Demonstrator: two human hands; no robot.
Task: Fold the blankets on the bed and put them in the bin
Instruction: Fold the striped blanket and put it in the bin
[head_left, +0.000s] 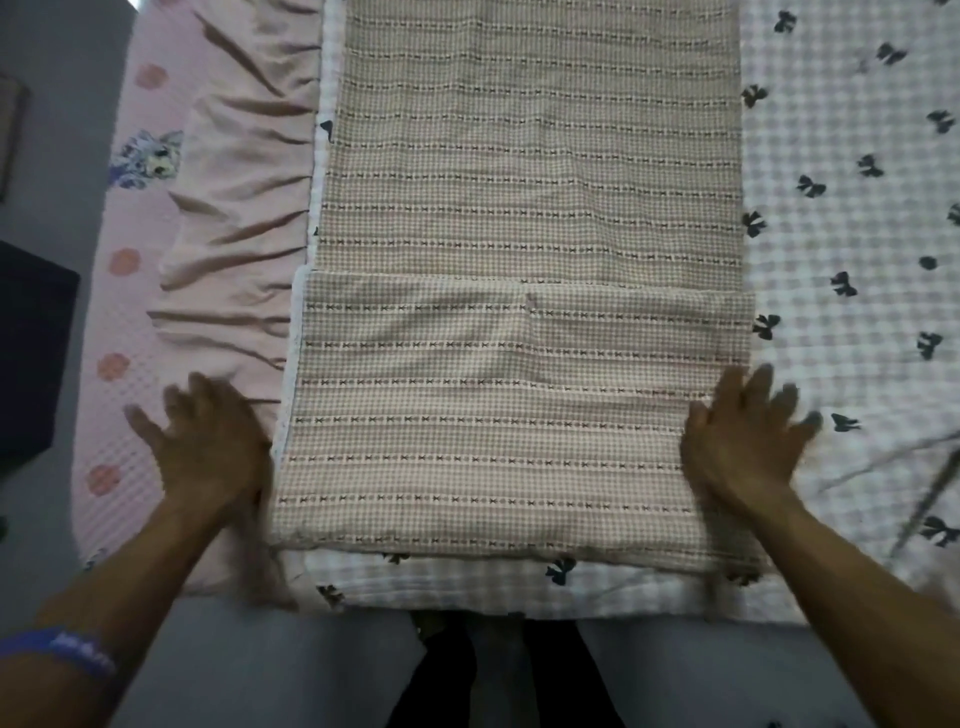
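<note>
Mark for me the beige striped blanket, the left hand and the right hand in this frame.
beige striped blanket (519, 197): head view, on its flat single layer beyond the folded end.
left hand (208, 447): head view, on the back of the hand.
right hand (737, 447): head view, on the back of the hand.

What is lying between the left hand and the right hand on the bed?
In the head view, the folded end of the beige checked blanket fills the stretch between the left hand and the right hand.

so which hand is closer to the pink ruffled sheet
Left. The left hand lies just off the tan blanket's left edge, over the pink ruffled sheet. The right hand is at the blanket's opposite edge, by the bow-print sheet.
</note>
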